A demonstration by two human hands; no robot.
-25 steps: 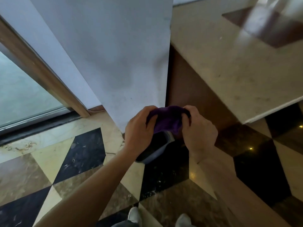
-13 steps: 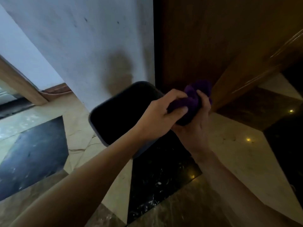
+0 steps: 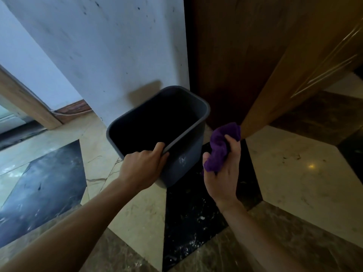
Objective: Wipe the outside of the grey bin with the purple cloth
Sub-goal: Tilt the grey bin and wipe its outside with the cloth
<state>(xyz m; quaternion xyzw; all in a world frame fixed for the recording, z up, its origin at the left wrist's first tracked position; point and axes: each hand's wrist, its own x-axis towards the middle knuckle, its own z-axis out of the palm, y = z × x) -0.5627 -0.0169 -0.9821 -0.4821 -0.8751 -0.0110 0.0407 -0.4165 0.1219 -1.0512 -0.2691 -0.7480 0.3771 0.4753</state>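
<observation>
On the floor (image 3: 294, 169), at the foot of a white wall (image 3: 110, 46) and just beside a wooden panel (image 3: 225, 55), stands one grey bin (image 3: 182, 154), tilted so its open mouth faces the camera. Its inside is dark, and I cannot tell whether anything lies in it. The left hand (image 3: 143, 169) grips the near rim, thumb hooked inside and fingers (image 3: 165, 157) wrapped against the outer wall. The right hand (image 3: 224, 171) is just beside the bin's right side, its fingers (image 3: 233, 142) closed around one purple cloth (image 3: 222, 146), which is bunched into a wad and sticks out above and below the fist. The cloth seems to sit just clear of the bin's wall, though the angle makes that hard to judge. A pale smudge (image 3: 182, 160) shows on the bin's near outer face, between the two hands; it may be a mark or a worn logo, too blurred to read. No other label or writing is legible. The floor is polished stone in cream, black and brown tiles. Two bare forearms reach in from the bottom edge, one per hand.
</observation>
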